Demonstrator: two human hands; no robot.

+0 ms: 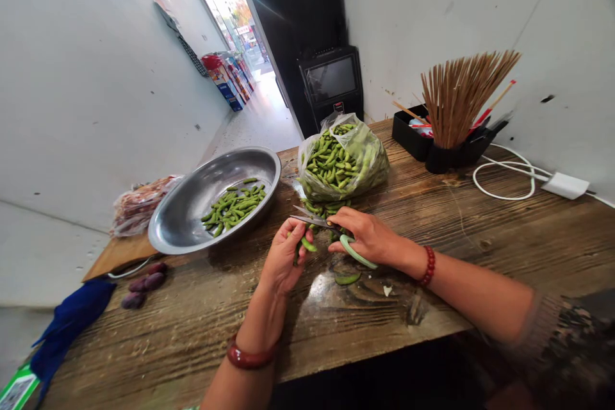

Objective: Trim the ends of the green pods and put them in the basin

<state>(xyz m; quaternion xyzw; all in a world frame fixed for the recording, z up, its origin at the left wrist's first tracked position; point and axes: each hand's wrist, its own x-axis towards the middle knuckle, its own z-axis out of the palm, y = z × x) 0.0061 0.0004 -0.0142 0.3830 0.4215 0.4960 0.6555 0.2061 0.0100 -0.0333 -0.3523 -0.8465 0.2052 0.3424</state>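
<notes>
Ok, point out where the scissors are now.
Near the centre of the head view, the green-handled scissors are in the right hand, their blades by the left hand, on the near side of the bag of edamame pods.

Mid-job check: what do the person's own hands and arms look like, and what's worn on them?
Neither is gloved. The left hand has a smooth, glossy dark-red bangle around its wrist; no sleeve shows on that side. The right hand has a red beaded bracelet at its wrist, and a dark patterned sleeve with a brownish ribbed cuff.
</notes>
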